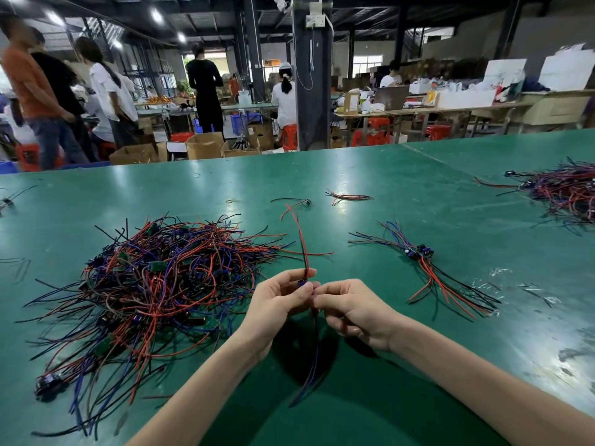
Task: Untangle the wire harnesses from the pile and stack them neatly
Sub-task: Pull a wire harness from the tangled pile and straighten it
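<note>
A big tangled pile of harnesses (151, 284), with red, blue and black wires and small green boards, lies on the left of the green table (370, 175). My left hand (278, 304) and my right hand (354, 312) meet above the table's middle and both pinch one wire harness (302, 249) at its small connector. Its red and black wires rise upward, and its blue and black wires hang below my hands. To the right lies a small stack of sorted harnesses (425, 262), connectors together and wires fanned out.
A second tangled heap (566, 191) sits at the far right edge. A few loose wires (349, 197) and a rubber band (229, 201) lie further back. Plastic scraps (502, 273) litter the right side. Behind the table stand several people, cardboard boxes and red stools.
</note>
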The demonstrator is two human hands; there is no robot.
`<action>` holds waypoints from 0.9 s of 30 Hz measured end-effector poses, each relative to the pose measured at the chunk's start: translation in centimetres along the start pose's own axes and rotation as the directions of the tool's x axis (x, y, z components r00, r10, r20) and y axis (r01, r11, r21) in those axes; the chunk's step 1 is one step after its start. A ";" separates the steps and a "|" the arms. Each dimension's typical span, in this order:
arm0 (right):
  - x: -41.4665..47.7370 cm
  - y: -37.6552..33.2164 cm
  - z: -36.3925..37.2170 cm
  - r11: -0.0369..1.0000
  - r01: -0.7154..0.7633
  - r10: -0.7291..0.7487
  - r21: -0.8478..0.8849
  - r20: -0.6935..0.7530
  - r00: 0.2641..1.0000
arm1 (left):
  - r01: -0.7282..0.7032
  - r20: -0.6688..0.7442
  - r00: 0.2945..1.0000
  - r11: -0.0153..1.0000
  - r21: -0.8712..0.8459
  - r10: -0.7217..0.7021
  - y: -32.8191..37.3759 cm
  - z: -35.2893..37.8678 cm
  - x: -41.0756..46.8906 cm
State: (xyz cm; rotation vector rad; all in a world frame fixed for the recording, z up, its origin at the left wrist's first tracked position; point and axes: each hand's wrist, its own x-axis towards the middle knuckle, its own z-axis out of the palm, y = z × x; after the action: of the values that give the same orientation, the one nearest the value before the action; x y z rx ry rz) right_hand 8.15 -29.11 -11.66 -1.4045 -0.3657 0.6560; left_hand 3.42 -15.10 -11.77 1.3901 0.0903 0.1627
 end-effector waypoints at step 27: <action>-0.6 0.4 0.0 0.985 -0.105 0.129 -0.141 0.174 0.976 | 0.052 -0.116 0.992 0.998 -0.026 -0.055 0.5 -1.6 1.1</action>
State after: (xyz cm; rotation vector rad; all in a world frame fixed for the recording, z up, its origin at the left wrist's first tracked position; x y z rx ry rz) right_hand 7.63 -29.48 -11.95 -1.5029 -0.4809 0.8745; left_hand 4.19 -13.23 -11.52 1.3533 0.2222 0.1994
